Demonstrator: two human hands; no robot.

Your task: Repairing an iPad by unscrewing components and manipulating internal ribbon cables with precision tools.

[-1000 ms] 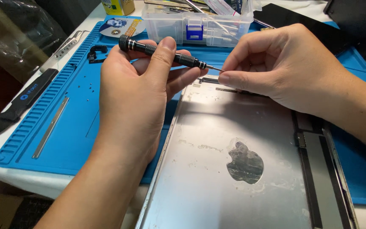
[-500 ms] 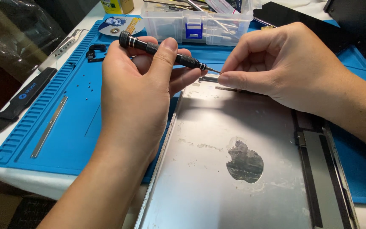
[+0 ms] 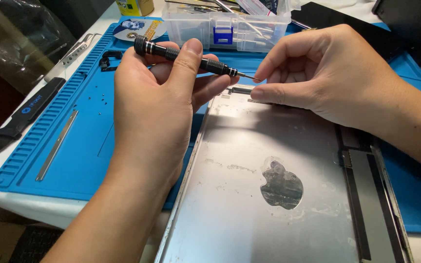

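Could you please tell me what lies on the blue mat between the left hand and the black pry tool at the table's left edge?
A thin metal strip lies on the blue mat there, in the head view.

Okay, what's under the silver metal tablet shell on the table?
The silver tablet shell lies on a blue ridged work mat, which shows at both sides. Whatever sits directly beneath the shell is covered and cannot be seen.

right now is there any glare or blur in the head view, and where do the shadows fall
Head view: sharp on both hands, left hand and right hand; soft glare and smudged reflections on the metal shell; the right hand's shadow darkens the shell beneath it; the plastic bag at top left shows highlights; no motion blur on the screwdriver.
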